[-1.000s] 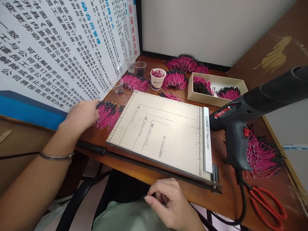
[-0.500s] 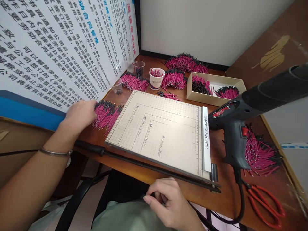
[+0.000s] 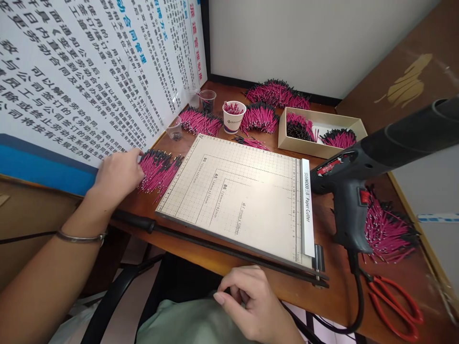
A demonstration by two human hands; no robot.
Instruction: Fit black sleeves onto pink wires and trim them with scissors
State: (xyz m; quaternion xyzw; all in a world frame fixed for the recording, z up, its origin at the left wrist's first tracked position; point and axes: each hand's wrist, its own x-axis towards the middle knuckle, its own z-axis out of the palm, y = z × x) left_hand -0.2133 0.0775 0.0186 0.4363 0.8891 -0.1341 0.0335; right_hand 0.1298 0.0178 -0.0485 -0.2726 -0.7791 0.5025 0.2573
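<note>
My left hand [image 3: 120, 174] rests at the left edge of a pile of short pink wires with black ends [image 3: 159, 174], beside the printed board. Its fingertips are turned away and hidden, so any grip on a wire does not show. Low in front of the table, over my lap, my right hand [image 3: 251, 301] is loosely curled, with nothing visible in it. Between the two hands and the back piles lies a flat paper cutter [image 3: 251, 200], its black handle and blade arm [image 3: 215, 246] down along the near edge.
A black heat gun [image 3: 353, 210] stands right of the cutter, near red-handled scissors [image 3: 396, 306] and another wire pile [image 3: 389, 229]. Behind are a paper cup [image 3: 232, 125], clear plastic cups [image 3: 207, 101], more wire piles [image 3: 260, 117] and a cardboard box [image 3: 322, 149] holding wires.
My left hand has shifted slightly, its wrist raised a little at the wire pile. My right hand stays where it was.
</note>
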